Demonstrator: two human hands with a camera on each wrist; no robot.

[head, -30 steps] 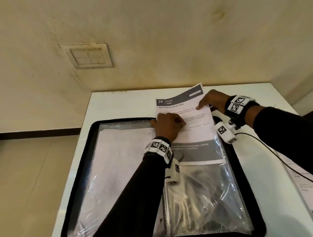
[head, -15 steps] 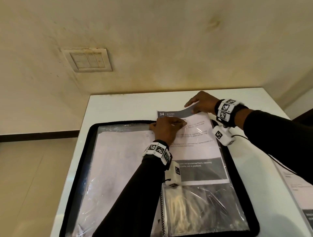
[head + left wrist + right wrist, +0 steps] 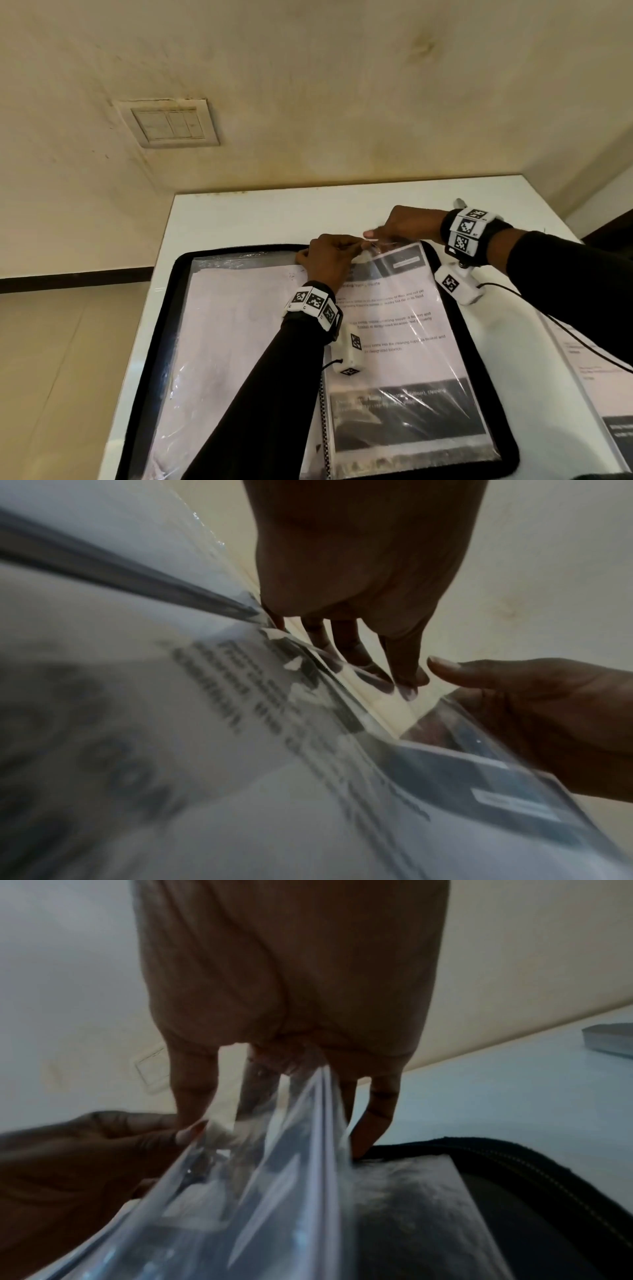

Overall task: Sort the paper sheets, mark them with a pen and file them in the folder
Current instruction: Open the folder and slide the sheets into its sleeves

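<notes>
Risk at this stage lies at the mouth of the clear sleeve, the right-hand pocket of the open black zip folder on the white table. We see the printed sheet already lying inside this sleeve, its dark header band close to the opening.

Our left hand pinches the sleeve's top edge near the spine. Our right hand pinches the same edge further right and lifts it, fingers curled round the film.

We judge these faults possible:
- Thin, glossy film may tear or crease if the two hands pull apart.
- The sheet's top corner may buckle against the lip, since paper is limp.
- Slippery plastic may escape the pinch.

More sheets lie on the table at the right edge. We see no pen.
</notes>
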